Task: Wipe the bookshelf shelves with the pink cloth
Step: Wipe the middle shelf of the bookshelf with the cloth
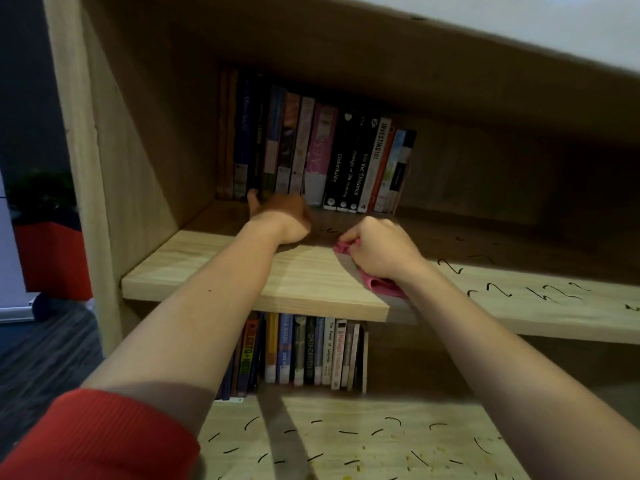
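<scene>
Head view: the right hand (pixel 381 249) is gripping the cloth (pixel 379 284) on the shelf (pixel 207 268), while the left hand (pixel 280 216), its grip unclear in shadow, is perhaps nudging the far books (pixel 322 157) and risking toppling them.

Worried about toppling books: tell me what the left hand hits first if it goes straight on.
The row of books. The left hand seems almost at the bottom of their spines already, though depth is unclear.

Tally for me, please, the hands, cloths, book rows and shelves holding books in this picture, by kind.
Hands: 2, left hand and right hand
Cloths: 1, pink cloth
Book rows: 2, upper row and lower row
Shelves holding books: 2, upper shelf and lower shelf
Total: 7
</scene>
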Action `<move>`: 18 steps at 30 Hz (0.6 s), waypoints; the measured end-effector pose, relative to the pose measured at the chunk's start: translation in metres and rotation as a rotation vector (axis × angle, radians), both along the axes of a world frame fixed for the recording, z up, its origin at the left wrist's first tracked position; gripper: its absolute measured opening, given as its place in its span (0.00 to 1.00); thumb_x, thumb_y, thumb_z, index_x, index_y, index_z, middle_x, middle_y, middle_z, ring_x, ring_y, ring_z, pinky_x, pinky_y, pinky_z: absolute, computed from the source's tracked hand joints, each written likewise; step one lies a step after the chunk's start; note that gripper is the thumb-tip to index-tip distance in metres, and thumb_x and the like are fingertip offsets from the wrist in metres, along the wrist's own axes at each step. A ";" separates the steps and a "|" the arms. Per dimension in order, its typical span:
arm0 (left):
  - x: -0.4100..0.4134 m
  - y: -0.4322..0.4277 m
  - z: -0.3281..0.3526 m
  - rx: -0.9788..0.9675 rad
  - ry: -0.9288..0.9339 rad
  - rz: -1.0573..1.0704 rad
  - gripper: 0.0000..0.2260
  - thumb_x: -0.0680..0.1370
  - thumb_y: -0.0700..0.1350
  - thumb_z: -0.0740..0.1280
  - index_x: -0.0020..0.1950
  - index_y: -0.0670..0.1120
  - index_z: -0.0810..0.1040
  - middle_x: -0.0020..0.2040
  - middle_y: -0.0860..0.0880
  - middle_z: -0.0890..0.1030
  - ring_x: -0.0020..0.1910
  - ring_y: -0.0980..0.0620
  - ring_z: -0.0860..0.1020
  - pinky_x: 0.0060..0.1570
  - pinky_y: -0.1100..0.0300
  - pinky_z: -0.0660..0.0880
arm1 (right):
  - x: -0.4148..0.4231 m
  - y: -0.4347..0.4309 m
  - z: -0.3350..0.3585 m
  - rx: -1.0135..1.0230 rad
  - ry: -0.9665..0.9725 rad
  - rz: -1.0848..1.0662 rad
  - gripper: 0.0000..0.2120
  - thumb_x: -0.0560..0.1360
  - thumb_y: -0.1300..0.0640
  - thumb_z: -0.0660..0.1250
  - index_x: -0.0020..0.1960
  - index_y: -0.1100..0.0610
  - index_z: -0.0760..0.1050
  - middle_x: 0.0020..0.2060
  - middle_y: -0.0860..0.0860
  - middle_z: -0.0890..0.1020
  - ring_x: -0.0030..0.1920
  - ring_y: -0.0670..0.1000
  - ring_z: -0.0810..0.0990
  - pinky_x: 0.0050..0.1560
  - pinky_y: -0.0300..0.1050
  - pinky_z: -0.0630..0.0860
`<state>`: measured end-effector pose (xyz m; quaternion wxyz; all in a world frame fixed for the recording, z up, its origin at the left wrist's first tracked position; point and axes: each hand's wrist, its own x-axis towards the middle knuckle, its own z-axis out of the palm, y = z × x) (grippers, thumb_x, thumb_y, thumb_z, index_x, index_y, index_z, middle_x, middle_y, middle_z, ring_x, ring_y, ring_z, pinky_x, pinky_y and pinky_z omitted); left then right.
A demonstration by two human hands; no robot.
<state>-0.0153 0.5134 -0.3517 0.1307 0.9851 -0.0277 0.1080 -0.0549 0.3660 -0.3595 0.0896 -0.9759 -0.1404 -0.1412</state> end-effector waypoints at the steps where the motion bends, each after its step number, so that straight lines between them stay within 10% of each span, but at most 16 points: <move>1: 0.003 0.003 -0.002 -0.005 0.012 -0.013 0.15 0.78 0.45 0.56 0.61 0.50 0.76 0.61 0.47 0.76 0.65 0.45 0.68 0.70 0.42 0.41 | 0.005 0.002 -0.001 0.011 0.010 0.021 0.18 0.76 0.63 0.58 0.58 0.50 0.79 0.57 0.50 0.81 0.59 0.56 0.76 0.63 0.54 0.71; 15: 0.045 0.026 -0.006 0.020 0.214 -0.178 0.31 0.61 0.68 0.57 0.61 0.59 0.75 0.65 0.52 0.74 0.65 0.47 0.69 0.68 0.40 0.54 | 0.077 0.009 0.019 0.063 0.201 0.109 0.14 0.76 0.63 0.63 0.57 0.52 0.80 0.49 0.47 0.81 0.50 0.48 0.78 0.52 0.38 0.72; 18: 0.041 0.026 -0.006 -0.001 0.232 -0.195 0.34 0.60 0.66 0.58 0.65 0.59 0.72 0.68 0.53 0.71 0.66 0.47 0.68 0.68 0.42 0.58 | 0.085 0.007 0.018 -0.023 0.128 -0.001 0.13 0.76 0.60 0.63 0.59 0.56 0.78 0.54 0.54 0.80 0.56 0.56 0.77 0.59 0.51 0.74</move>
